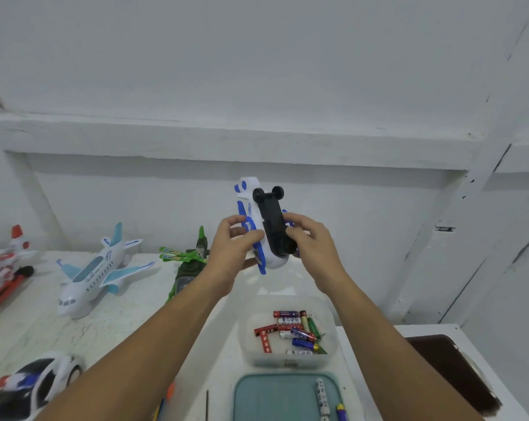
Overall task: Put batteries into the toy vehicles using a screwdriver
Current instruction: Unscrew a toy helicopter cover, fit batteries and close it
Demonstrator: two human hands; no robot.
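The white-and-blue plastic toy aeroplane [251, 208], its black wheeled underside facing the camera, is held in the air above and beyond the clear plastic tub [248, 354] of loose cylindrical batteries [296, 332]. The left hand [229, 253] pinches its blue-winged side. The right hand [314, 241] grips the black base at the lower end.

Lighting: even, diffuse, moderately bright; shadows soft. Wide-angle bending is seen at edges; lower-left corner is blurred.
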